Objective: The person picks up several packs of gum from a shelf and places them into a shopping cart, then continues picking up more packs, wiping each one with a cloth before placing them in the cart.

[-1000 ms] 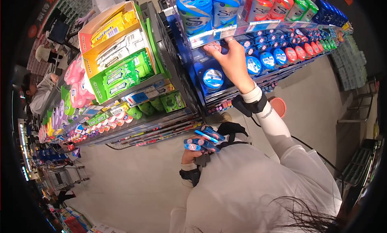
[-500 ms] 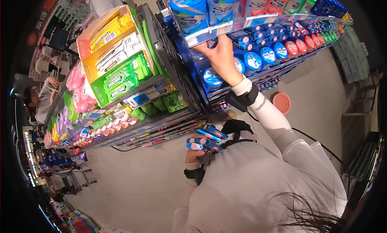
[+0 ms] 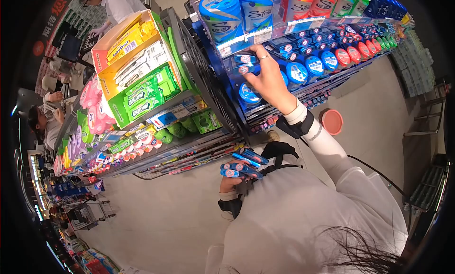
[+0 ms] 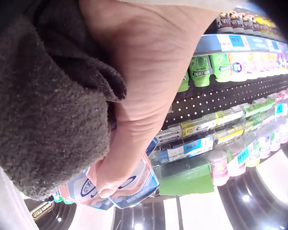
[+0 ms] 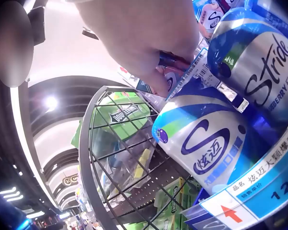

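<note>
My right hand [image 3: 274, 82] reaches into the lower tier of the gum shelf. Its thumb and index finger curl round small blue gum packs [image 3: 245, 59] stacked at the tier's left end. In the right wrist view, part of a pack [image 5: 172, 76] shows beside the fingers, behind a large Stride bottle [image 5: 201, 139]. Down by the body, my left hand [image 3: 230, 183] grips several blue gum packs [image 3: 239, 168] with pinkish ends. The left wrist view shows its thumb bent over a pack [image 4: 134, 187], while dark grey fuzzy fabric [image 4: 48, 110] covers the left side.
Above the right hand runs a clear shelf edge with price tags [image 3: 263, 35], bearing tall Stride bottles [image 3: 256, 8]. Round blue-lidded tubs [image 3: 296, 72] stand right of the hand. A gum display box [image 3: 113, 93] and a wire side panel [image 5: 129, 143] lie left. People stand beyond.
My right hand slid left along the tier, then drew slightly back down, exposing the stacked packs between its thumb and index finger. The left hand keeps its packs.
</note>
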Demonstrator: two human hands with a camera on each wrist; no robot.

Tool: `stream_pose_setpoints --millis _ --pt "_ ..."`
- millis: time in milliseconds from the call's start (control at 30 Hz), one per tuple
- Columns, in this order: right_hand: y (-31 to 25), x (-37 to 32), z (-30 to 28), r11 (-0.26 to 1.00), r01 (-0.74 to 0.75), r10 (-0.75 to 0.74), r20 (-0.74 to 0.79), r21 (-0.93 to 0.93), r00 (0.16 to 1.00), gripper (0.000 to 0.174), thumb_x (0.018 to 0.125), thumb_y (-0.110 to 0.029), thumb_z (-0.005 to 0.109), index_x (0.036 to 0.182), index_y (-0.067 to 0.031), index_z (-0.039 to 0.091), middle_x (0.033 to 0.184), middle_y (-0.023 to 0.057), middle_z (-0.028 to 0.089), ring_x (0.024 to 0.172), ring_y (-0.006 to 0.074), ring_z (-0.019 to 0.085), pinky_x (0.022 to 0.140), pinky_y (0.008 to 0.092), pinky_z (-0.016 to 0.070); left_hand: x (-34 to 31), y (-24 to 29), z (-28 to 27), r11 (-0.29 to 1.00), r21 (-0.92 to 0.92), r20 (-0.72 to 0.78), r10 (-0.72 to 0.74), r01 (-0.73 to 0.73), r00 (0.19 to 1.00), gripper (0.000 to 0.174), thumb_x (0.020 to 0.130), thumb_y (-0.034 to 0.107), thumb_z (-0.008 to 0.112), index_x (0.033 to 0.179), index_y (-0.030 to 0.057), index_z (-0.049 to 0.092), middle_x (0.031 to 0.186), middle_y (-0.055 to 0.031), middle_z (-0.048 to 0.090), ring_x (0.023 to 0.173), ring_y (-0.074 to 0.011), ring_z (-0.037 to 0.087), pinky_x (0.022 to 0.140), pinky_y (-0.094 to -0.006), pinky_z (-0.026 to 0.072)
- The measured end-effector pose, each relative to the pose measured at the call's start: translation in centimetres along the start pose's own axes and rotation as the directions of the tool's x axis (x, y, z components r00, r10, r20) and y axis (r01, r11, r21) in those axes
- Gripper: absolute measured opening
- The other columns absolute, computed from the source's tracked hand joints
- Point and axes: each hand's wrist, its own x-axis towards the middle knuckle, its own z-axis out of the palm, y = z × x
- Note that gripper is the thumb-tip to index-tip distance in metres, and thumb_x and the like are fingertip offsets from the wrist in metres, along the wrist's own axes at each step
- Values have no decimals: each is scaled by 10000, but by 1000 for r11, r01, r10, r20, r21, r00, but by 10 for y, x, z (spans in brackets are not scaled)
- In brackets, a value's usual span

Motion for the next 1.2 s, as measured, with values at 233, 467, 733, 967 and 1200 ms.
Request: stream_pose_setpoints --millis 233,467,733,967,1200 --pt "-4 8 -7 988 145 -151 172 48 973 358 688 86 589 1028 -24 565 990 133 598 957 334 570 833 358 456 3 -3 -2 1000 9 40 -1 0 999 558 645 291 772 1059 10 525 871 -196 667 792 -259 635 633 -297 505" --pt "0 5 -9 976 180 -144 250 -126 957 472 686 40 644 1134 -38 516 1117 150 540 1047 346 525 876 380 440 1 -3 1 999 -40 -13 -24 24 1000 574 615 193 797 1101 37 536 888 -235 661 763 -249 665 578 -240 496" --pt "-4 -1 -22 952 239 -194 223 -193 955 509 701 103 571 1195 25 476 1177 224 505 1128 393 478 926 398 423 6 -4 -6 1000 -28 59 8 -6 998 567 622 194 786 1099 27 530 912 -230 659 759 -239 659 582 -248 491" --pt "9 25 -15 613 401 -228 333 -680 915 316 711 16 514 1010 110 558 975 250 571 977 383 535 885 416 421 1 -3 -1 997 -71 18 -39 40 999 545 636 228 773 1091 34 544 931 -213 660 798 -231 652 609 -249 481" --pt "20 40 -12 656 421 -250 347 -626 904 204 664 -1 531 860 20 581 829 216 589 811 377 577 704 444 453 8 1 5 999 21 28 -39 39 999 489 630 205 776 1049 42 582 922 -218 667 747 -206 654 566 -237 472"
